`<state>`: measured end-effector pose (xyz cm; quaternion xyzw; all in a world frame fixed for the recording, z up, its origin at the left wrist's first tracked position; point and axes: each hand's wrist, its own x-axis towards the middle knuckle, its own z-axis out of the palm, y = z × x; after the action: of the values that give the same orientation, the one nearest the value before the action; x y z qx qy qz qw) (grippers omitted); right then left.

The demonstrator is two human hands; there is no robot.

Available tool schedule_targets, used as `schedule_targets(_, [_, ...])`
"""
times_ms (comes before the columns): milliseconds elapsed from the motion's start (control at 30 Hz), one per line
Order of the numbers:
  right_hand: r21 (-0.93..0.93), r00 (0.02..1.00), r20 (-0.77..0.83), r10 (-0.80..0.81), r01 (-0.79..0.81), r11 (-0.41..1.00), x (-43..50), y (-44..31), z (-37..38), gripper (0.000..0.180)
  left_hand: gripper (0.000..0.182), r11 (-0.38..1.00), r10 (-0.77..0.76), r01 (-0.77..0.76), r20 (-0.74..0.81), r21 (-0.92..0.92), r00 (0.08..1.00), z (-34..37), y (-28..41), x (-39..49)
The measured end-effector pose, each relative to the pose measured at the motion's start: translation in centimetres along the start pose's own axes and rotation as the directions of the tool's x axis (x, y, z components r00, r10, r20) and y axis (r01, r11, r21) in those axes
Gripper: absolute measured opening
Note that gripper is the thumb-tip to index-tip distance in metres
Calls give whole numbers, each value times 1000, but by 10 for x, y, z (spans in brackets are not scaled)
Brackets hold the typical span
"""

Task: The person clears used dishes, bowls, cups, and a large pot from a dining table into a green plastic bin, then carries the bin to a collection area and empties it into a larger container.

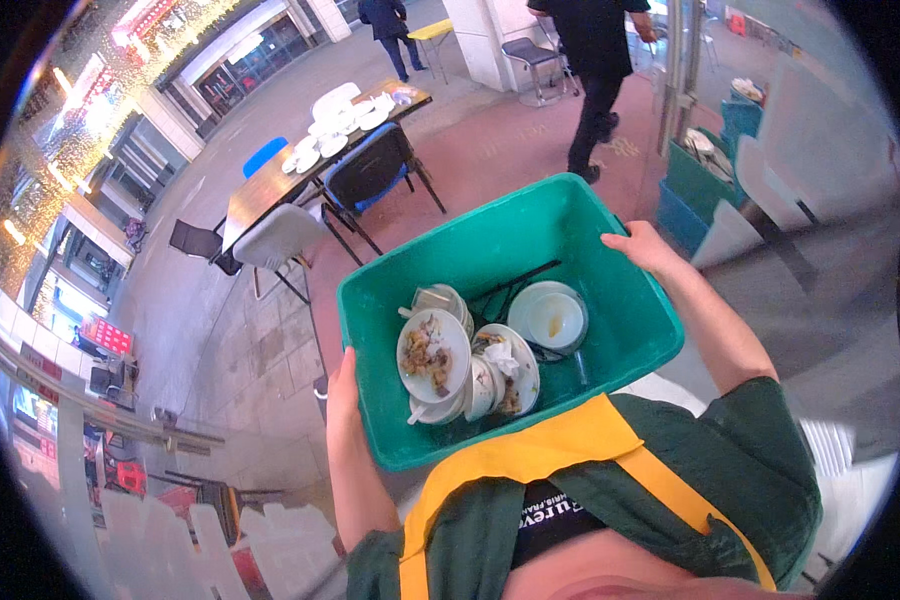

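Observation:
I carry a green plastic tub [450, 259] in front of my body. My left hand [343, 390] holds its left end, with the fingers hidden behind the wall. At the opposite end my right hand [637, 246] grips the rim, thumb on top. Used tableware lies inside the tub. A plate with food scraps [433, 356] tops a stack at the left. Beside it, a tilted plate [525, 360] bears a crumpled white tissue [500, 358], next to several small bowls [481, 386]. A white bowl [555, 321] sits further right, near dark chopsticks [521, 281].
Ahead stands a wooden table [259, 202] with several white dishes [345, 124] and chairs [371, 169] around it. A person in black [596, 75] walks ahead at the right. Loaded bins [701, 169] stand beside the glass door [802, 135]. Another person [390, 34] is farther off.

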<state>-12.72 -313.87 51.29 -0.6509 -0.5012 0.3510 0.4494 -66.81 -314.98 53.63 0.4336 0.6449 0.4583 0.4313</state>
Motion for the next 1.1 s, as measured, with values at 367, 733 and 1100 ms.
schedule_targets(367, [-28,997,-14,-72,72,997,-14,-4,0,45,59,979,-21,36,73,-199,997,-15,-40,13])
schedule_targets(733, [74,931,-362,52,-27,997,-140,11,34,47,56,983,169,-125,404,-134,899,-6,-21,73])
schedule_targets(1100, [253,792,-545,274,-156,955,-236,49,95,49,52,980,175,-191,658,-48,732,14,-14,133])
